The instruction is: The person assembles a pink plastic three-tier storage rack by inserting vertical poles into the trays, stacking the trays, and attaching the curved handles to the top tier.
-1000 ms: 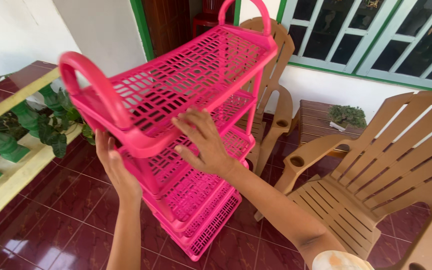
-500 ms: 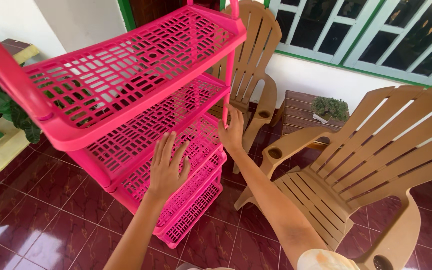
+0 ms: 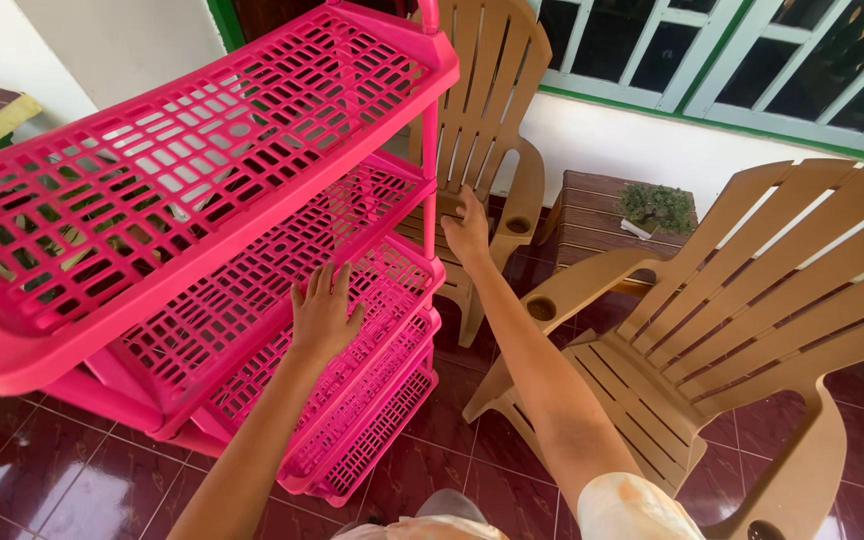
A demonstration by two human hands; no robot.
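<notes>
- Left hand [image 3: 324, 318]: flat and unclenched, fingers spread, palm resting on the grid surface of the third tier of the pink shelf rack [image 3: 202, 190]. It grips nothing.
- Right hand [image 3: 469, 230]: reaches further out to the far right corner of the rack, at the corner post [image 3: 430, 170] where the second tier ends. Fingers lie against the post and the tier's edge; whether they curl round the post cannot be told from this view.
- Pink shelf rack: plastic, with slotted lattice shelves stacked one below another; at least five tiers are visible. It fills the left half of the scene and leans, its top tier tipped toward the viewer at the near left. Its lower tiers sit over the floor [image 3: 32, 460].
- Floor: glossy dark red tiles with pale joints.
- Near chair [image 3: 752, 330]: tan plastic slatted armchair on the right, just beside the right forearm, with a round cup hole in its arm.
- Far chair [image 3: 492, 90]: second tan slatted chair, standing behind the rack's far right corner, close to the right hand.
- Small table [image 3: 592, 215]: brown and slatted, between the two chairs against the wall, bearing a small green plant [image 3: 658, 206].
- Windows [image 3: 752, 50]: white frames with green trim along the far wall, top right.
</notes>
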